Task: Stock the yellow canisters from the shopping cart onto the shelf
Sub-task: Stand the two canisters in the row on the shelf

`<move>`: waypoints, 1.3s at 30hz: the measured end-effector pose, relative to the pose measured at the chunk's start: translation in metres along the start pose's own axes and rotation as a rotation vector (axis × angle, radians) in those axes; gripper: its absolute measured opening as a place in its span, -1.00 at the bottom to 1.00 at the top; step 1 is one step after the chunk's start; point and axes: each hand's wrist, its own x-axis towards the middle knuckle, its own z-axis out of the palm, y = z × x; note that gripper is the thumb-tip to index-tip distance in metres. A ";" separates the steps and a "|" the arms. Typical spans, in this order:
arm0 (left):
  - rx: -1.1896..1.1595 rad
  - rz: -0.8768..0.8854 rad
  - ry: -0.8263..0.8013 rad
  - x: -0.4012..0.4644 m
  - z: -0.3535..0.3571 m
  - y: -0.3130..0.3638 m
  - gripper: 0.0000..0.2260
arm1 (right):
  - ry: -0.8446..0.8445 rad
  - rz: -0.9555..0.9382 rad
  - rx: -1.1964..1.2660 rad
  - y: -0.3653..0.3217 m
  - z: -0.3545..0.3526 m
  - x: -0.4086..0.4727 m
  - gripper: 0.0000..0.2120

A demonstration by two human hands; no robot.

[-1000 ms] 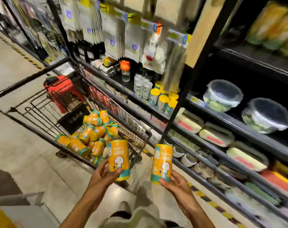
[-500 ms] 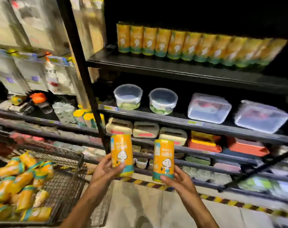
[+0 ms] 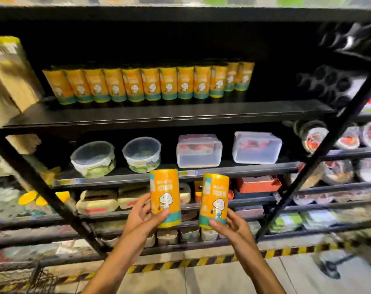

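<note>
My left hand (image 3: 142, 219) grips an upright yellow canister (image 3: 165, 194) with a white cartoon figure and a teal base. My right hand (image 3: 230, 227) holds a second, matching canister (image 3: 214, 199) from its lower end. Both are raised side by side in front of the black shelving. Higher up, a black shelf (image 3: 169, 114) carries a long row of the same yellow canisters (image 3: 148, 84) set back from its front edge. Only a corner of the shopping cart (image 3: 17, 272) shows at the bottom left.
Clear round tubs (image 3: 93, 158) and rectangular boxes (image 3: 199, 150) fill the shelf below the canister row. A black diagonal upright (image 3: 53, 200) crosses on the left and another (image 3: 320, 153) on the right. Yellow-black tape (image 3: 180, 264) marks the floor.
The view has swung right and up from the cart to face the shelving. Both hands have kept their canisters and lifted them slightly toward the shelves.
</note>
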 end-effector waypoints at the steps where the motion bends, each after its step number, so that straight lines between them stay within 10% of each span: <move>1: 0.008 0.008 -0.015 0.007 0.005 0.006 -0.26 | -0.009 -0.010 0.005 -0.004 -0.003 0.006 -0.52; 10: 0.083 0.141 -0.115 0.086 0.050 0.063 -0.05 | -0.001 -0.156 0.010 -0.049 -0.030 0.078 -0.28; 19: 0.088 0.322 -0.205 0.187 0.109 0.127 -0.24 | 0.119 -0.334 0.119 -0.128 -0.061 0.166 -0.07; 28: 0.147 0.417 -0.186 0.265 0.183 0.165 -0.20 | 0.330 -0.577 -0.066 -0.208 -0.119 0.232 -0.69; 39: 0.276 0.388 -0.076 0.349 0.276 0.158 -0.45 | 0.263 -0.470 -0.501 -0.273 -0.211 0.351 -0.44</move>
